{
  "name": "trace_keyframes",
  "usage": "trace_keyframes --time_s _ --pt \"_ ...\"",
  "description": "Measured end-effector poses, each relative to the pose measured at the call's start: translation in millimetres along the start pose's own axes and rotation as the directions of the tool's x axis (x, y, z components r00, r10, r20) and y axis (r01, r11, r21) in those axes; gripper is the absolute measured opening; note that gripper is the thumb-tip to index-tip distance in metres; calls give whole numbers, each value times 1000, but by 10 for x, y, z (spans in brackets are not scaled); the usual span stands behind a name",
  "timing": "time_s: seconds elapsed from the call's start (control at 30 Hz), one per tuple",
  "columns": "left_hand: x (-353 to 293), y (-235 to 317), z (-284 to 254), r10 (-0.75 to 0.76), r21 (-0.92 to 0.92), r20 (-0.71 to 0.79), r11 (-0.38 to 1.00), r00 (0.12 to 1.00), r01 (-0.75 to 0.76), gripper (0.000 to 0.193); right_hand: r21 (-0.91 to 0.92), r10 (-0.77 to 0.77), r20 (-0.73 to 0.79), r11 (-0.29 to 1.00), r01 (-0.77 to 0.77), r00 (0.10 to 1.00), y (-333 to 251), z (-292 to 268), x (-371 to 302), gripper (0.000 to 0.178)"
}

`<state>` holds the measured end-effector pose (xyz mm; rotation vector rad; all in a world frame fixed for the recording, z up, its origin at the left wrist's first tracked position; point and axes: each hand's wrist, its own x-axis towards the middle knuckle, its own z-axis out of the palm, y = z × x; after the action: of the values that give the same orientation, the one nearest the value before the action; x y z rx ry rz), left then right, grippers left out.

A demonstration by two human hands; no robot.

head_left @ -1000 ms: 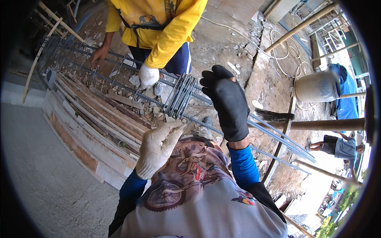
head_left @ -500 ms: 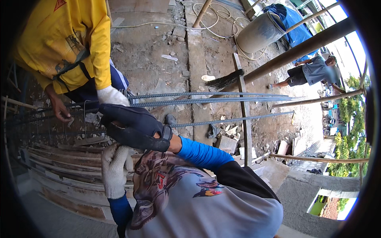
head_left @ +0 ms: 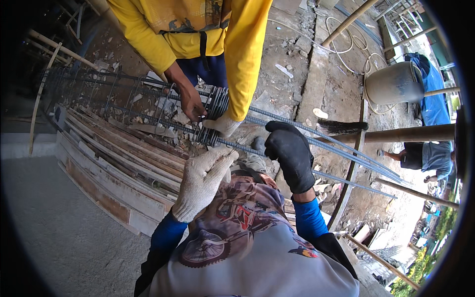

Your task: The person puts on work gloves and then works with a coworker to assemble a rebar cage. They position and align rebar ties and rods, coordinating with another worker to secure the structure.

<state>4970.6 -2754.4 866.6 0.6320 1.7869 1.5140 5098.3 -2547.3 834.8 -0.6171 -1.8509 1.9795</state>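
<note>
My left hand (head_left: pixel 205 180), in a cream knit glove, is closed with its fingertips bunched just below a ribbed steel bar (head_left: pixel 241 147). Anything inside its fingers is hidden. My right hand (head_left: pixel 291 157), in a black glove, is curled closed and overlaps the lower bar; whether it grips the bar I cannot tell. Several longer rebars (head_left: pixel 326 137) run past it toward the right. Across from me, a co-worker's bare hand (head_left: pixel 192 103) and white-gloved hand (head_left: pixel 225 124) are at a tight bundle of steel stirrups (head_left: pixel 216 103) around the bars.
Stacked boards (head_left: pixel 114 166) lie at left beside a grey concrete surface (head_left: pixel 99 213). A wooden crosspiece (head_left: pixel 352 173) stands under the bars at right. Farther off are a wooden pole (head_left: pixel 410 133), a drum (head_left: pixel 396 83), a hose (head_left: pixel 341 49) and another person (head_left: pixel 425 156).
My view has swung left. My hands, close together before, are now apart, the right one farther right. The co-worker now leans in with both hands at the stirrups.
</note>
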Motion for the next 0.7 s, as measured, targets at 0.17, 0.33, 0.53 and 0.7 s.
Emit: trace_keyframes --time_s 0.17,0.33,0.53,0.7 --pt "-5 -60 7 92 174 -35 981 995 -84 23 -385 -355 187 831 401 916 -14 269 -106 35" --pt "-57 -68 65 110 282 -53 955 993 -90 22 -4 -77 31 997 77 997 -46 442 -65 39" --pt "-95 -99 125 200 484 16 856 980 -183 23 -550 -280 158 771 320 947 121 399 -74 36" --pt "-77 -86 117 37 117 28 992 999 -41 18 -512 -449 243 693 507 860 -4 388 -30 30"
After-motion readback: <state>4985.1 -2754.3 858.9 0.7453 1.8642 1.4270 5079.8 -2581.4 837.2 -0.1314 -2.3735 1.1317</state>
